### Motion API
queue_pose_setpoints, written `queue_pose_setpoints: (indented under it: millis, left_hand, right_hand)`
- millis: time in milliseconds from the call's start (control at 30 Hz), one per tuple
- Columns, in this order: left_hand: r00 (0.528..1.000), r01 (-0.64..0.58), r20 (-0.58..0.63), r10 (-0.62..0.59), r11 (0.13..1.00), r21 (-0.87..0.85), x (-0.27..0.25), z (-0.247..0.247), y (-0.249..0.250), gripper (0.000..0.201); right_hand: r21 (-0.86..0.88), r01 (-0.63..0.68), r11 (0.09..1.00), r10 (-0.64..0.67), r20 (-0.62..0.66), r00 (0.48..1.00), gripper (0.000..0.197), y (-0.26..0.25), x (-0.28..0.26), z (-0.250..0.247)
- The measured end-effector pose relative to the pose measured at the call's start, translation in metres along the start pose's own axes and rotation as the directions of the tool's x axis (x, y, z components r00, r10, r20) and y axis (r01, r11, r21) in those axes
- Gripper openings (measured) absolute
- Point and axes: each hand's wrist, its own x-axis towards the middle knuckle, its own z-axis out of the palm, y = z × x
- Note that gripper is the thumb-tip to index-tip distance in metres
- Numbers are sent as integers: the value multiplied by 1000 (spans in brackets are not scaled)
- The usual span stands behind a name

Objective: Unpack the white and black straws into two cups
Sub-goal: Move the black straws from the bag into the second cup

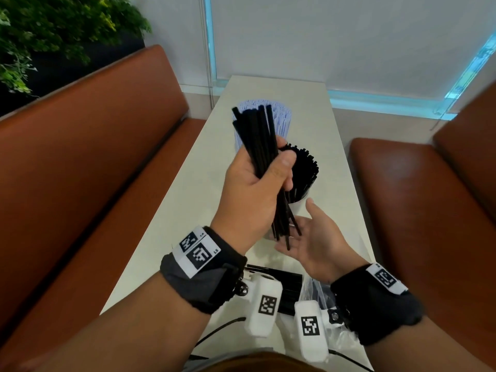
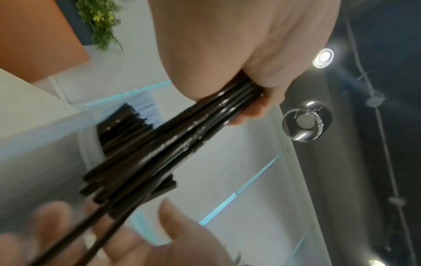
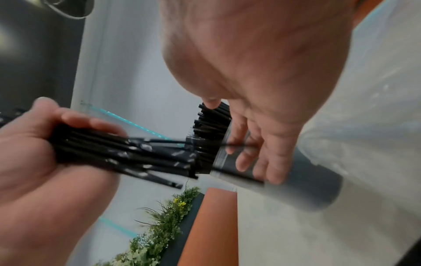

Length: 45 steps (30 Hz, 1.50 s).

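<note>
My left hand (image 1: pixel 264 175) grips a bundle of black straws (image 1: pixel 259 138) above the table, its top ends fanned out. The bundle's lower ends (image 1: pixel 284 226) rest against the flat palm of my right hand (image 1: pixel 308 234), which is open below them. Behind the bundle a cup of black straws (image 1: pixel 306 173) stands on the table, and farther back a cup of white straws (image 1: pixel 280 116). The left wrist view shows the gripped black straws (image 2: pixel 193 129) and the right hand's fingers (image 2: pixel 173 221) below. In the right wrist view the right fingers (image 3: pixel 257 144) lie beside the cup (image 3: pixel 296 172).
A long pale table (image 1: pixel 182 200) runs away from me between two orange-brown bench seats (image 1: pixel 80 146). Black packaging (image 1: pixel 290 288) and clear plastic wrap (image 1: pixel 314 288) lie near the table's front edge, under my wrists. A green plant (image 1: pixel 53 28) stands at far left.
</note>
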Motion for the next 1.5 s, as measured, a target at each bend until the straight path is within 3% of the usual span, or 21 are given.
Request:
queue_pose_setpoints:
  millis: [133,267,367,467,533,567,633,700,767,867,1033,1167,1300,1400,1500]
  left_hand:
    - [999,16,-45,-18,999,-28,2,9,-5,4]
    - [989,133,-70,-132,991,17,1,11,-21,6]
    - [988,114,-105,-114,994,-5,3,12,-25,13]
    - [987,149,-70,-146,988,32,0,13,-29,20]
    - [981,165,-111,-161,986,28,2,8,-32,13]
    - [973,173,-151,-171,985,-3,4,6,-31,13]
    - [961,188,-203,-189,982,-26,5,1,-32,15]
    - [957,221,-188,-222,975,-25,1,-2,-34,7]
    - [946,264,-167,-278,959,-101,-2,-8,-35,7]
    - [913,345,-112,-392,889,-300,2,-17,-31,17]
    - [949,314,2,-314,946,-81,0,-10,-25,10]
    - [962,234,-127,-241,970,-65,26,-23,-17,17]
    - [914,354,-166,-370,928,-115,51,-30,-17,9]
    - [880,397,-212,-425,903,-162,66,-24,-20,11]
    - [860,342,-314,-402,911,-230,80,-21,-25,8]
  right_hand:
    - [164,-26,986,16,64,998,76,-5,-6,5]
    - [208,-13,978,-10,110,994,74,-6,-8,9]
    - [248,24,969,-48,92,995,70,-7,-4,6]
    - [198,52,979,-87,174,981,67,-10,-4,7]
    - [54,162,985,-169,156,973,61,-9,-5,9]
    - [-62,266,962,-255,151,955,51,-9,-5,10]
    - [-335,469,817,-401,256,880,29,-6,-5,10]
    - [-516,533,671,-368,393,843,25,-1,-7,8]
    - [-591,524,613,-364,378,851,12,1,-9,7]
    - [-773,456,441,-414,276,867,16,6,-9,1]
    - [-888,363,283,-467,203,860,20,12,-2,0]
    - [-967,255,25,-493,210,844,40,-2,5,-18]
    - [-986,167,-19,-618,143,773,38,-12,18,-27]
    - [-988,148,-53,-587,150,796,26,-14,29,-25]
    - [-975,222,-19,-587,191,787,18,-16,37,-27]
